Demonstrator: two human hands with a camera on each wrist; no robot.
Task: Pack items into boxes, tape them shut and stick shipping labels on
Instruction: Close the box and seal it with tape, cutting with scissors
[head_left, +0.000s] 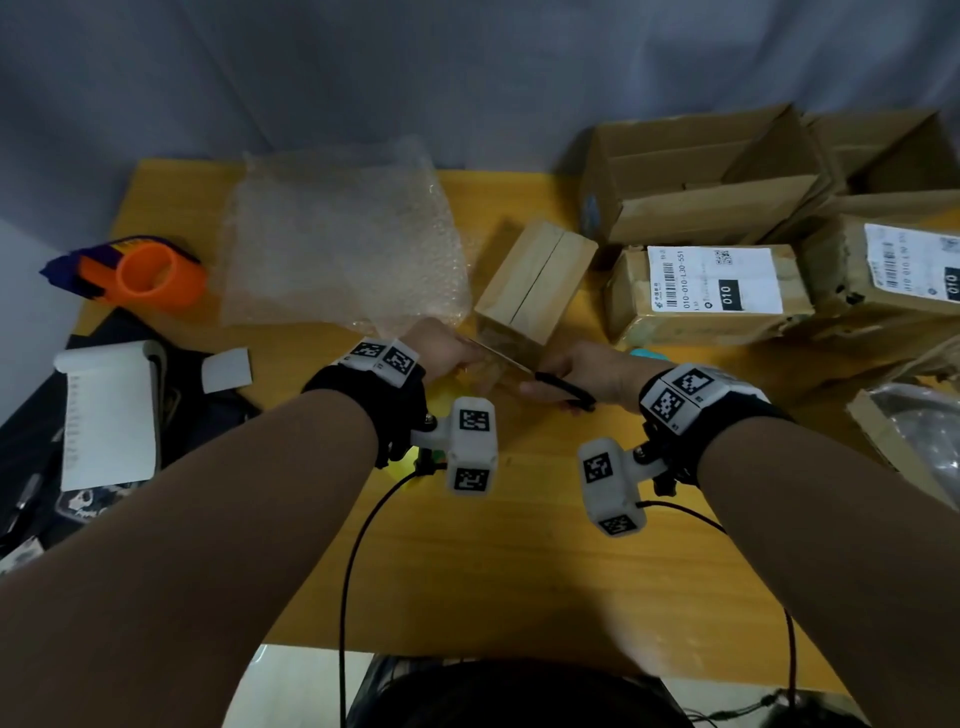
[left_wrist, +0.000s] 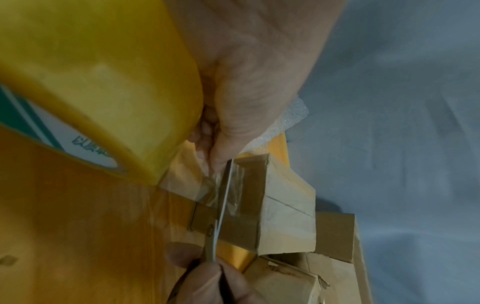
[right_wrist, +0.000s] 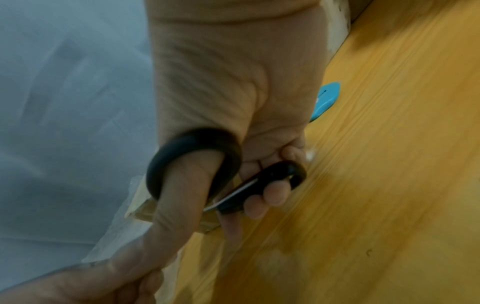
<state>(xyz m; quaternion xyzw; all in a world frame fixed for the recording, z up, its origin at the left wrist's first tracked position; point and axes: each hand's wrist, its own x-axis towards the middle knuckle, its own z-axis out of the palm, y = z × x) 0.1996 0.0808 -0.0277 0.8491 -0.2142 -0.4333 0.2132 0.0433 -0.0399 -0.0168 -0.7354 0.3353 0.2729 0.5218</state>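
**Grip on scissors, cutting the tape at the box end**

Your right hand (head_left: 587, 371) has thumb and fingers curled through the black loops of the scissors (right_wrist: 223, 174), and the blades lie across the clear tape (left_wrist: 231, 185) stretched off the near end of the small box (head_left: 535, 280). Your left hand (head_left: 441, 345) pinches that strip taut and carries the yellow tape roll (left_wrist: 103, 92).

The small box sits mid-tabletop (head_left: 493, 545), flaps down, tape running over its seam and down the near end, so sealing looks nearly finished once this cut goes through. No label shows on it yet; that step remains, by my reading. Two labelled boxes (head_left: 711, 291) at your right appear done, and open cartons (head_left: 701, 176) behind them are not packed, as far as I can tell.

Only the left wrist view shows blade against tape and the roll; the head view hides both behind your hands. The right wrist view alone shows your fingers in the loops and a blue object (right_wrist: 326, 100) on the tabletop. The head view alone gives the bubble wrap (head_left: 343, 234), orange dispenser (head_left: 150, 275) and label roll (head_left: 106, 410).
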